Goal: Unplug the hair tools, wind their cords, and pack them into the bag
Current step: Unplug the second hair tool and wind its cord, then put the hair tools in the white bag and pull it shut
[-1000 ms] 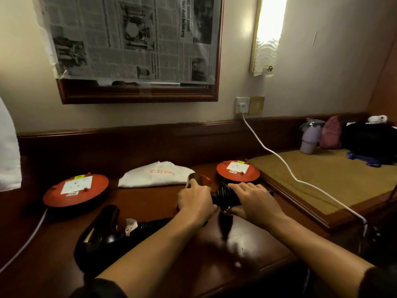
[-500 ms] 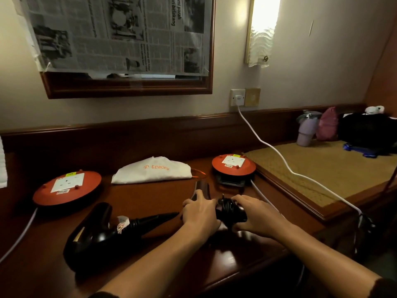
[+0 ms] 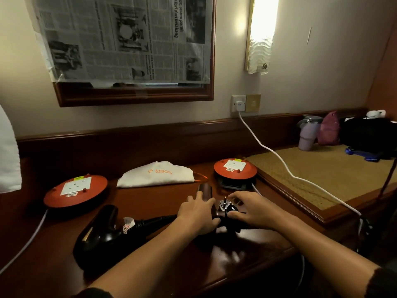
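Lying across a dark polished wooden desk (image 3: pixel 64 261), a brown hair styling tool (image 3: pixel 205 191) points away from the viewer, its rounded barrel end showing beyond the left hand (image 3: pixel 198 214). That hand rests over the tool's body with fingers curved down around it, so it appears to grip the tool, though the underside of the hold is hidden. Just to the right, the right hand (image 3: pixel 253 210) has its fingers bent over a bundle of wound black cord (image 3: pixel 231 224), thumb against the near side; the black plug (image 3: pixel 224 204) sticks up from the bundle with its metal pins pointing upward, between the two hands.

A black hair dryer (image 3: pixel 101 235) lies on the desk to the left, nozzle toward the near-left corner, its thick black strain relief running right under the left forearm. Behind the hands, a white drawstring bag (image 3: pixel 156 174) printed with orange lettering "tracey" lies flat near the desk's back rail. Two round orange cable reels sit on the desk, each with a white socket plate on top: the left reel (image 3: pixel 75 193) with a white lead trailing off the left edge, and the right reel (image 3: pixel 235 169) just beyond the right hand. A white cable (image 3: pixel 285 168) runs from a wall socket (image 3: pixel 238 103) down over a woven mat (image 3: pixel 335 168). A newspaper (image 3: pixel 120 37) covers the framed mirror above.
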`<control>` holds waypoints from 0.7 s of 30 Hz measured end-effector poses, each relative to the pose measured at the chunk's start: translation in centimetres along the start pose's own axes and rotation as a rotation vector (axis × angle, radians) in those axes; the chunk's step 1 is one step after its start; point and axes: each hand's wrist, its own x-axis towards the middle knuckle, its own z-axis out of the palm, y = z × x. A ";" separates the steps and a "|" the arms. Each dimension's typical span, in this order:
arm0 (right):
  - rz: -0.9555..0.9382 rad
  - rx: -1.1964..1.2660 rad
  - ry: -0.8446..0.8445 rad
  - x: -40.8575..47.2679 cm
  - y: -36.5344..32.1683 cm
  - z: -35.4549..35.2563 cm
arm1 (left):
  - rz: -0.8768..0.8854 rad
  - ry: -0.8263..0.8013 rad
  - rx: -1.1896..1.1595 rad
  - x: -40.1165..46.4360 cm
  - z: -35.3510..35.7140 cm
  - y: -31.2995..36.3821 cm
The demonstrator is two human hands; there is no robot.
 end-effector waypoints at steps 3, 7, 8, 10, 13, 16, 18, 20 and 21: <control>-0.019 -0.018 0.040 0.4 -1.1 -0.7 | 0.015 0.077 -0.058 -0.9 -1.3 -0.9; -0.065 -0.023 0.090 1.8 -3.1 -1.7 | 0.008 0.245 -0.175 -2.1 -3.3 -3.1; -0.084 -0.026 0.100 2.3 -3.6 -1.8 | 0.002 0.271 -0.175 -2.2 -3.8 -3.9; -0.125 -0.040 0.112 3.5 -4.9 -2.0 | -0.026 0.298 -0.159 -2.4 -4.8 -5.9; -0.175 -0.080 0.113 6.0 -6.6 -1.8 | -0.091 0.328 -0.157 -2.0 -5.6 -9.3; -0.205 -0.101 0.119 9.2 -7.9 -1.2 | -0.150 0.329 -0.137 -0.8 -5.9 -13.0; -0.222 -0.108 0.108 11.6 -8.5 -0.7 | -0.189 0.308 -0.118 0.6 -5.9 -15.6; -0.229 -0.109 0.088 14.4 -8.9 0.1 | -0.218 0.292 -0.114 2.4 -5.8 -18.1; -0.231 -0.110 0.078 15.8 -9.1 0.5 | -0.228 0.285 -0.117 3.4 -5.7 -19.3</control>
